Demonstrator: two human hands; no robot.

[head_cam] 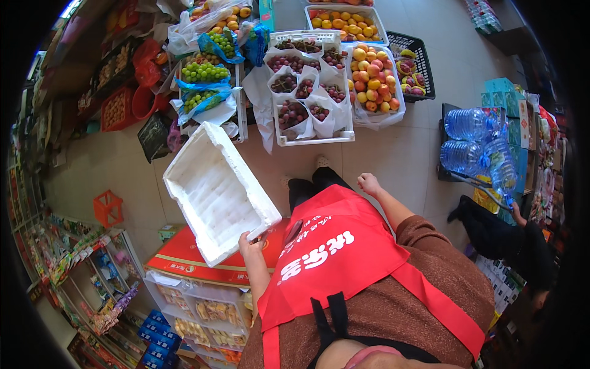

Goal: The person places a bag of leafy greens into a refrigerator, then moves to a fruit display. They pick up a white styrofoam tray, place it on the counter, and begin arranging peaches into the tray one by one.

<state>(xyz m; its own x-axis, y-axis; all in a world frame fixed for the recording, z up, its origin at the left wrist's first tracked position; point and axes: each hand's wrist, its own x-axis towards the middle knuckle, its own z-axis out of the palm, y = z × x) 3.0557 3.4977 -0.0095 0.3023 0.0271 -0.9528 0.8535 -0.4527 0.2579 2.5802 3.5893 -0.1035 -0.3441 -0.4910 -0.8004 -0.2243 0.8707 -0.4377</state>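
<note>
My left hand [252, 243] grips the near corner of a white polystyrene foam box [220, 198]. The box is tilted with its hollow side towards me, and nothing shows inside it. My right hand [368, 183] hangs at my side with the fingers curled in; I see nothing in it. In front of my feet stands a white plastic crate [315, 139] of red grapes [292, 113] in white paper bags. Green grapes [205, 72] in blue wrapping lie in another crate beyond the foam box.
Peaches or nectarines [373, 78] and oranges [343, 25] fill boxes beside the grapes. A black basket [426, 69] stands right of them. A person [516, 235] at right holds a trolley handle [479, 184] below large water bottles [463, 157]. A red-topped snack stand [203, 258] is at my left.
</note>
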